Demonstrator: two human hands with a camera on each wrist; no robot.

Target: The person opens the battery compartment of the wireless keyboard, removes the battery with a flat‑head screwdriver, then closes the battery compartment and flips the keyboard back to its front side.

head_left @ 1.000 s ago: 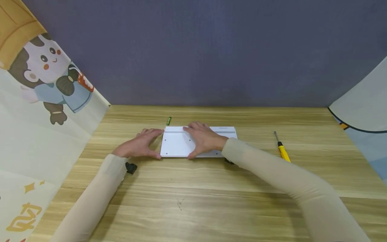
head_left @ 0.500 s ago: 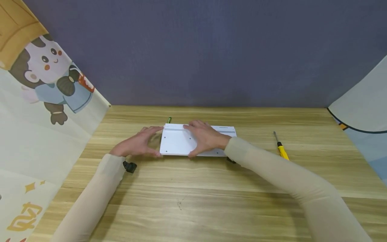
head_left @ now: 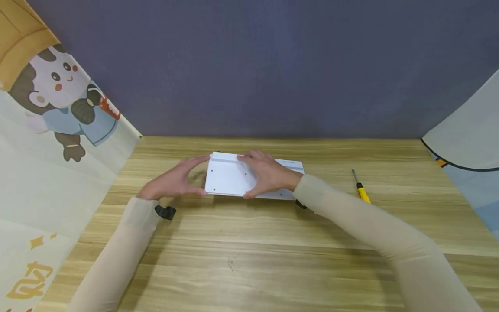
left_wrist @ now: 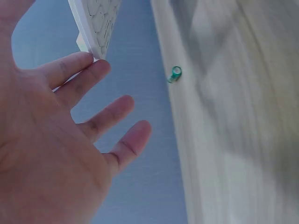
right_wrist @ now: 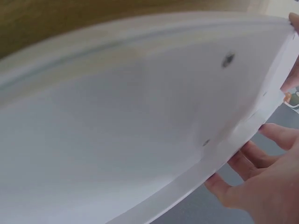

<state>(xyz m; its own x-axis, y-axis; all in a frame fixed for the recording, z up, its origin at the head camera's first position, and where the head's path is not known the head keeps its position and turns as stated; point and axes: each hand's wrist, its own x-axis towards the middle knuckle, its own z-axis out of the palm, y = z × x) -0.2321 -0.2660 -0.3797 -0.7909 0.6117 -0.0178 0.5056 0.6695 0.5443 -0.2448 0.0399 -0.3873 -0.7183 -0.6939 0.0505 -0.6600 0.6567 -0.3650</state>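
A white keyboard (head_left: 230, 175) hangs just above the table with its plain, screwed back facing up and its left end raised. Its keys (left_wrist: 102, 21) show on the underside in the left wrist view. My left hand (head_left: 171, 178) holds the left end between thumb and fingertips, at the two corners. Across the middle of the keyboard, my right hand (head_left: 269, 174) grips it, thumb on the near edge and fingers over the far edge. In the right wrist view its fingertips (right_wrist: 217, 184) press along that far edge.
On the wooden table (head_left: 249, 251), a yellow-handled screwdriver (head_left: 362, 193) lies to the right. A small green battery-like cylinder (left_wrist: 175, 73) lies behind the keyboard, almost hidden in the head view. A dark partition (head_left: 273, 69) rises along the table's back edge.
The keyboard has risen off the table, its left end more than its right, and both hands have moved with it. It now covers nearly all of the green cylinder in the head view.
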